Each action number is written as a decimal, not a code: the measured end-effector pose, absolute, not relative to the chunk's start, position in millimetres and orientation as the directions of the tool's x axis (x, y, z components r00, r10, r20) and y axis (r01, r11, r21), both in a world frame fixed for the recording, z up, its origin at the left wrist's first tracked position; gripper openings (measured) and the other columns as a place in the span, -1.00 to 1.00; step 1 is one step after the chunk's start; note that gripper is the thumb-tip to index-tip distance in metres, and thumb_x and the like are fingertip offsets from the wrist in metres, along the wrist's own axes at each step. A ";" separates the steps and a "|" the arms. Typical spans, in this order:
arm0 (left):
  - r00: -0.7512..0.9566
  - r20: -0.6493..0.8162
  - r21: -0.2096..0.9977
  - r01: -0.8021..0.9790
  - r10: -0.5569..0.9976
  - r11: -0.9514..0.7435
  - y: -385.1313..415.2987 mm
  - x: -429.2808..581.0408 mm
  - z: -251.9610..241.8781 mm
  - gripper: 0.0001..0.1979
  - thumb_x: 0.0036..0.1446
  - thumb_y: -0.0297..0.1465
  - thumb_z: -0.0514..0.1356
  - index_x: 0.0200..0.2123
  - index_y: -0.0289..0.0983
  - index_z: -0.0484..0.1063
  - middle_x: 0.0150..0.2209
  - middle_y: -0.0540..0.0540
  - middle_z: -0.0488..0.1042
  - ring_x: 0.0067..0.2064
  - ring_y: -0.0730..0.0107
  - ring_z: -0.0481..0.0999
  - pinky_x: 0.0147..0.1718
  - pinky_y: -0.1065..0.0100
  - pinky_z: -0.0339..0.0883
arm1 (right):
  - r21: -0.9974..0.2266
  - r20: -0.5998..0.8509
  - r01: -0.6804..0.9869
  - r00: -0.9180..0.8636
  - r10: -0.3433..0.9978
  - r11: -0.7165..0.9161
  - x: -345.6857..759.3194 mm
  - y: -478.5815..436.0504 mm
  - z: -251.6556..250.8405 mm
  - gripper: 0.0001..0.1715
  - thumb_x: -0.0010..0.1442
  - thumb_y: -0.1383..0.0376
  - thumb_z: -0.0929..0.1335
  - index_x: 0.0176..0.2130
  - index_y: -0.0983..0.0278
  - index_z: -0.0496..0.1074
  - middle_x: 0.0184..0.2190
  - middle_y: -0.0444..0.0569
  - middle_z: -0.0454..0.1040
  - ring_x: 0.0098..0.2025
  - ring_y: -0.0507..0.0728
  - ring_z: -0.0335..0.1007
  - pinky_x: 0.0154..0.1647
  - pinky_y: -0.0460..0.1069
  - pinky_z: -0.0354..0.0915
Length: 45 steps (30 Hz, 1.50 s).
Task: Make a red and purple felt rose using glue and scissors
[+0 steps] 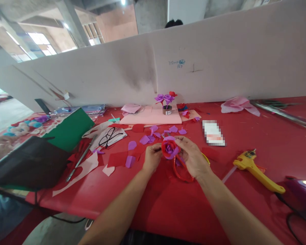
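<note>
A red and purple artificial flower (169,148) faces up between my two hands, above the red table (153,200). My left hand (153,157) pinches it from the left side, fingers closed. On the other side my right hand (191,154) grips the flower's outer petals between thumb and fingers. Red-handled scissors (183,172) lie on the table below the flower, partly hidden by my right hand. Purple petal pieces (145,139) are scattered beyond my hands. A red sheet piece (117,159) lies to the left.
A yellow glue gun (256,170) lies at right, its cord running to the edge. A small pot with finished flowers (167,109) stands on pink sheets (150,118) at the back. Black glasses (109,137) and a metal rod (81,160) lie left, near green board (71,131).
</note>
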<state>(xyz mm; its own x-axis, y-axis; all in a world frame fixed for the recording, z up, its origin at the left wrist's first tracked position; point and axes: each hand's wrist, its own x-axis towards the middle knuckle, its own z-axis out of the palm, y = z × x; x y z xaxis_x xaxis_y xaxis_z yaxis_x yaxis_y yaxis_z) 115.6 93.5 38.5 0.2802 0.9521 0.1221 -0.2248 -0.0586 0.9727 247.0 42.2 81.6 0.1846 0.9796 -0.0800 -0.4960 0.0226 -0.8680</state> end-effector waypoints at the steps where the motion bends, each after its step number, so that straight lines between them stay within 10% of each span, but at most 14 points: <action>1: 0.291 0.119 0.974 -0.219 0.949 -0.055 93.2 115.4 39.7 -0.91 -0.12 -0.40 0.33 -0.46 -0.25 0.63 -0.47 -0.06 0.60 -0.39 0.31 0.52 -0.27 0.26 0.43 | -0.875 -0.072 -0.484 0.169 0.983 0.019 246.5 42.2 80.5 -0.79 -0.02 0.17 0.52 -0.32 0.16 0.56 -0.36 -0.15 0.52 -0.32 0.06 0.35 -0.21 -0.02 0.24; 21: 0.376 0.141 0.977 -0.205 0.916 -0.066 101.0 108.1 38.3 -0.86 -0.12 -0.33 0.39 -0.46 -0.27 0.63 -0.44 -0.10 0.61 -0.32 0.23 0.55 -0.21 0.21 0.46 | -0.781 -0.291 -0.609 0.157 0.944 -0.139 248.1 47.4 78.6 -0.82 -0.15 0.19 0.52 -0.50 0.20 0.53 -0.47 -0.11 0.53 -0.38 0.10 0.37 -0.33 0.00 0.24; 35: 0.556 0.207 0.978 -0.102 0.805 -0.181 104.9 98.4 40.2 -0.85 -0.03 -0.31 0.35 -0.50 -0.28 0.60 -0.50 -0.12 0.57 -0.43 0.31 0.50 -0.42 0.35 0.40 | -0.961 -0.070 -0.274 0.161 0.984 -0.023 249.4 40.1 85.6 -0.77 -0.07 0.12 0.53 -0.47 0.21 0.56 -0.49 -0.14 0.49 -0.40 0.04 0.33 -0.29 0.00 0.22; 45: 0.549 0.222 0.975 -0.139 0.806 -0.174 112.8 96.8 32.5 -0.84 -0.03 -0.32 0.36 -0.40 -0.31 0.60 -0.38 -0.13 0.61 -0.31 0.26 0.55 -0.24 0.28 0.42 | -0.846 -0.241 -0.508 0.100 0.965 -0.158 249.4 45.8 79.5 -0.68 -0.23 0.11 0.59 -0.50 0.25 0.56 -0.49 -0.13 0.51 -0.43 0.01 0.34 -0.32 -0.04 0.25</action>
